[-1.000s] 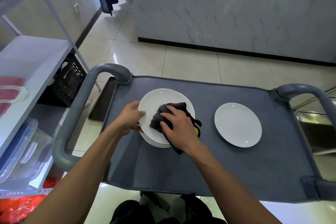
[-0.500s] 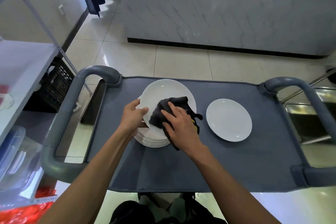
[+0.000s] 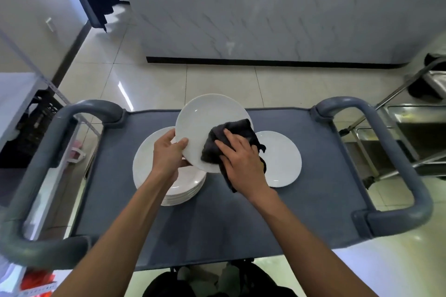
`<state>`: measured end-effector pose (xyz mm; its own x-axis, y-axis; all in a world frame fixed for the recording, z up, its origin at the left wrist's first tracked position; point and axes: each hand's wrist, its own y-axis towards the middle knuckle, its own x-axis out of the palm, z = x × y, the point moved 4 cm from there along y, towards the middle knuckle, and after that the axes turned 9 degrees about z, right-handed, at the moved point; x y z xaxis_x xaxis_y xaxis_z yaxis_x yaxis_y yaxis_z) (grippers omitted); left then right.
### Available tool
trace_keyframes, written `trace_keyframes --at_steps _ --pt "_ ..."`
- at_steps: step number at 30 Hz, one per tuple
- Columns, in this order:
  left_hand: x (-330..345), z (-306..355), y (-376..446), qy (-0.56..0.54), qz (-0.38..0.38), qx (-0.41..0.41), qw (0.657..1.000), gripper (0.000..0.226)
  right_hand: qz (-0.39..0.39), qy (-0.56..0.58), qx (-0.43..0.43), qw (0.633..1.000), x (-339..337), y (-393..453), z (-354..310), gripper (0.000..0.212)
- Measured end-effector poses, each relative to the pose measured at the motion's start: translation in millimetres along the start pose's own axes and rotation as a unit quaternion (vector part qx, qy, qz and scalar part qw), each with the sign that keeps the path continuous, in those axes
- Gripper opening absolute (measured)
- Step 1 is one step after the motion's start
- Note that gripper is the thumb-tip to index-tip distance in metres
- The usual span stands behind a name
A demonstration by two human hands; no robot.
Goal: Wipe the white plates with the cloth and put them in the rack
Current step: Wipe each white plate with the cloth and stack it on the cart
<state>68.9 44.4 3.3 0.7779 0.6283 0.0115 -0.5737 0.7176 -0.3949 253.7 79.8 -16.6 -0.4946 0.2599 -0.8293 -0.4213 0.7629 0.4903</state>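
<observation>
In the head view, mid-frame, the left hand (image 3: 169, 152) grips the rim of a raised white plate (image 3: 205, 125) while the right hand (image 3: 241, 159) presses the dark cloth (image 3: 231, 137) onto its face. A stack of plates (image 3: 154, 176) below left looks still unwiped, a single plate (image 3: 282, 161) lies right on the grey cart (image 3: 313, 188), and no rack shows, so most work seems left.

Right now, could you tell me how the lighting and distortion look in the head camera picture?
Head view: wide-angle bending curves the cart handles and the floor tile lines; bright glare streaks the glossy floor beyond the cart; the lifted plate and the cloth are evenly lit and fairly sharp; the frame's corners are softer.
</observation>
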Motion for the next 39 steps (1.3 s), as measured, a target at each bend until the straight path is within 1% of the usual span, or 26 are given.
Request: trace_keyframes --at_steps 5,9,14,18,22,25,28,33,39 --pt "29 2 -8 0.031 -0.034 0.0 0.999 0.026 -0.002 -0.008 0.06 0.998 -11 16 51 0.037" --pt "52 1 -16 0.064 -0.068 0.005 0.996 0.029 0.023 -0.01 0.065 0.998 -21 35 71 0.037" --pt "74 -1 -28 0.073 -0.095 0.01 0.993 0.03 0.035 0.021 0.048 0.998 -26 56 68 0.036" --pt "79 0 -29 0.084 -0.094 0.018 0.992 0.033 0.033 0.059 0.027 0.997 -22 53 60 0.036" --pt "84 -3 -34 0.09 -0.085 0.027 0.992 0.036 0.029 0.083 0.016 0.996 -14 46 46 0.041" --pt "86 -4 -37 0.086 -0.07 0.024 0.994 0.029 0.043 0.09 0.005 0.995 -15 48 39 0.046" --pt "86 -1 -39 0.075 -0.062 0.023 0.995 0.026 0.054 0.099 -0.006 0.994 -19 57 41 0.043" --pt "86 1 -42 0.051 -0.054 0.032 0.997 0.033 0.078 0.073 0.036 0.994 -30 75 72 0.037" --pt "89 -1 -46 0.01 -0.029 0.032 0.999 0.034 0.062 0.049 0.095 0.992 -42 81 111 0.038"
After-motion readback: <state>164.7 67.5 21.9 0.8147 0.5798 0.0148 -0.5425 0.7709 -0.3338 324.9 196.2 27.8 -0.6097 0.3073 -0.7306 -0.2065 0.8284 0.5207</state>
